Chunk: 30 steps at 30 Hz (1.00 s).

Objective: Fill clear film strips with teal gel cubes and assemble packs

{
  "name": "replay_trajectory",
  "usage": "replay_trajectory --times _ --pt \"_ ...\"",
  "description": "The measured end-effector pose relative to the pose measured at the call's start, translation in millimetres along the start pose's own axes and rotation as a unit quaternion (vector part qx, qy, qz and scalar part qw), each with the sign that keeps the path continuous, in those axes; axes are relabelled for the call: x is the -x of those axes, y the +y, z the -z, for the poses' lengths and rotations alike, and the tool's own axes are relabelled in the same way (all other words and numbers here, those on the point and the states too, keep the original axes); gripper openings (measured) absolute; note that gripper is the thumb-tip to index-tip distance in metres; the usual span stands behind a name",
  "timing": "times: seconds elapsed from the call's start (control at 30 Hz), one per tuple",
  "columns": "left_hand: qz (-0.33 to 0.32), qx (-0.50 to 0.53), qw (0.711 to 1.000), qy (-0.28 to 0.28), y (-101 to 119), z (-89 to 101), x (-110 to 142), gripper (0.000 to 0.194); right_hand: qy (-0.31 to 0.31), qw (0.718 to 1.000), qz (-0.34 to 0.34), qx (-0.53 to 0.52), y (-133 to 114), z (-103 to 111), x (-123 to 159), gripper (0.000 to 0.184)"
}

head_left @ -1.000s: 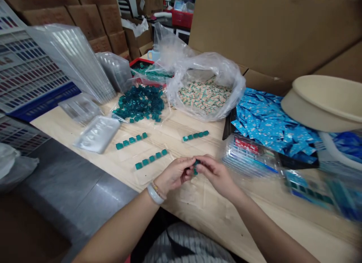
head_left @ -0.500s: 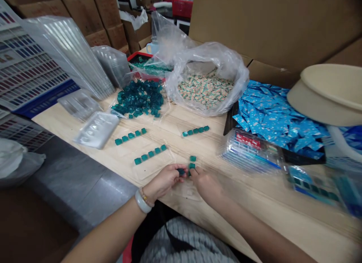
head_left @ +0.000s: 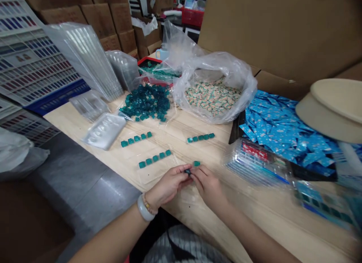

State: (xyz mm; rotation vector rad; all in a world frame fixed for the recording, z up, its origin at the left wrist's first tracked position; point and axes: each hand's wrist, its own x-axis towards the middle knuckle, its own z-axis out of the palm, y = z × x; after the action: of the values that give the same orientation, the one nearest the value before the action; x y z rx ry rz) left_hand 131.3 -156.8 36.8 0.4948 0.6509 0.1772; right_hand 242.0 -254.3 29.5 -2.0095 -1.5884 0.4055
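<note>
Both hands meet near the table's front edge. My left hand point(head_left: 173, 182) is closed on a small dark teal square piece point(head_left: 187, 172), pinched between thumb and fingers. The fingertips of my right hand point(head_left: 207, 183) press together at the same piece; whether they hold a separate one is hidden. Just beyond them a single teal square point(head_left: 197, 163) lies on the table. To the left, a row of teal squares point(head_left: 155, 158) sits on a clear plastic tray, with another row point(head_left: 136, 139) behind it. A third row point(head_left: 201, 138) lies farther back.
A heap of teal pieces point(head_left: 149, 101) lies at the back, beside a clear bag point(head_left: 249, 82) of small beige-and-green pieces. Clear plastic trays point(head_left: 104, 130) are at left. Blue packets point(head_left: 283, 123) and a beige visor point(head_left: 333, 104) are at right, behind clear packs point(head_left: 254, 165).
My right hand has moved in against my left at the dark piece. Of the teal squares beside the hands, only one now shows. The whole view has shifted slightly.
</note>
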Motion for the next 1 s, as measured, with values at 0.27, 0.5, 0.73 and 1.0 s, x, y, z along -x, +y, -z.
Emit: replay_trajectory --times 0.27,0.5,0.73,1.0 --pt "-0.069 -0.121 0.99 0.019 13.2 11.9 0.5 0.031 -0.013 0.965 -0.089 -0.247 -2.2 5.0 -21.7 0.015" --pt "-0.063 -0.156 0.986 0.011 20.6 15.2 3.4 0.03 -0.011 0.907 -0.179 -0.381 -12.4 3.9 -51.8 0.023" --pt "-0.06 -0.081 0.993 0.064 25.9 29.1 4.7 0.021 0.201 0.972 0.074 -0.099 -62.1 58.0 -165.8 0.014" --pt "-0.121 -0.07 0.983 0.117 41.6 41.8 8.7 0.02 0.225 0.962 0.083 0.134 -51.1 115.1 -406.3 0.025"
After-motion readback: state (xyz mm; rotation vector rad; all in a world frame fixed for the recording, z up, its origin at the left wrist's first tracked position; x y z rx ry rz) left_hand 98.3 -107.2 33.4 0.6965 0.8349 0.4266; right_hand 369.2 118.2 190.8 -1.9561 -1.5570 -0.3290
